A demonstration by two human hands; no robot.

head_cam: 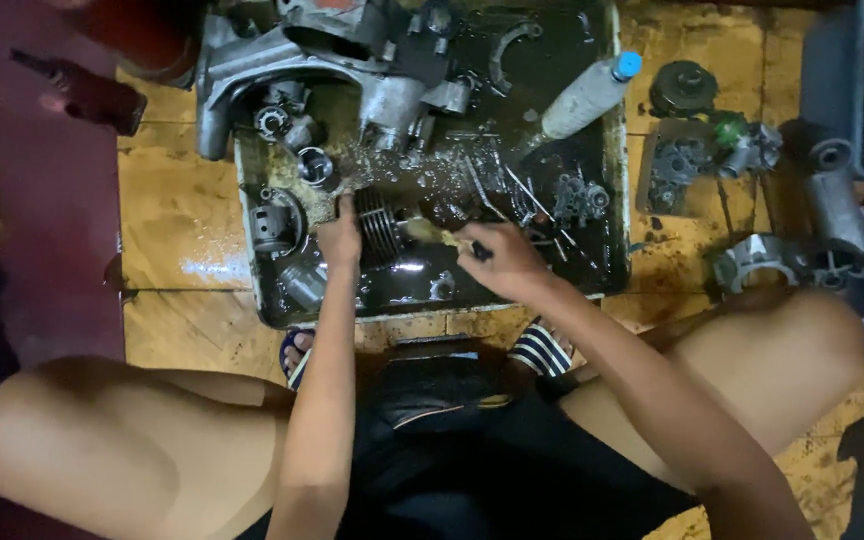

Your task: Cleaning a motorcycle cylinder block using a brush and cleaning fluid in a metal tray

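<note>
We are steadying the finned engine cylinder (382, 228) in the middle of the oily wash tray (620, 200), left hand (340, 238) clamped on its near-left fins, right hand (502, 262) closed round a brush (432, 232), judging it heavy, rigid, slippery, best gripped across the fins

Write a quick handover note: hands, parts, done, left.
Left hand: steadies the dark ribbed metal cylinder standing in the black oily wash tray.
Right hand: grips a small brush with its bristles against the cylinder.
In the tray: large grey engine casing at the far end, small round metal parts, white plastic bottle with blue cap leaning on the rim.
Done: the cylinder looks wet.
Left: other parts lie on the yellow floor to the right; their state is unclear.
</note>
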